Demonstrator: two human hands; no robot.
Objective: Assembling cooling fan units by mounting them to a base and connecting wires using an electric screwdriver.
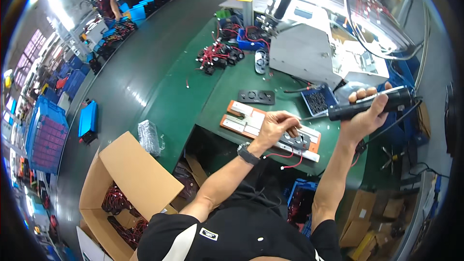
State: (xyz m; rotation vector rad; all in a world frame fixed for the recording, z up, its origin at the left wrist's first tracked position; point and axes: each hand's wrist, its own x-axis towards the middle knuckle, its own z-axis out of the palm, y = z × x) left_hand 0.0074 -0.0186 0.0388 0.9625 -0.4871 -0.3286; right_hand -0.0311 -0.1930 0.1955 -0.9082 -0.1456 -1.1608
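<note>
Right hand [368, 112] was closed around a black electric screwdriver [372, 104], held level above the desk [227, 87], tip pointing toward the left hand. Left hand [278, 124] lay palm down, fingers bent, pressing on a black panel [296, 141] w/ round holes that sat in an orange-and-white jig [241, 118]; whether it gripped anything, can't tell. Red wires [287, 157] trailed from the panel just below the left hand. A 2nd black panel [256, 97] lay beyond that hand, apart from it. Blue tray of small screws [318, 101] sat just left of the right hand. An open cardboard box [130, 179] stood well to the left of the left forearm, on the floor.
</note>
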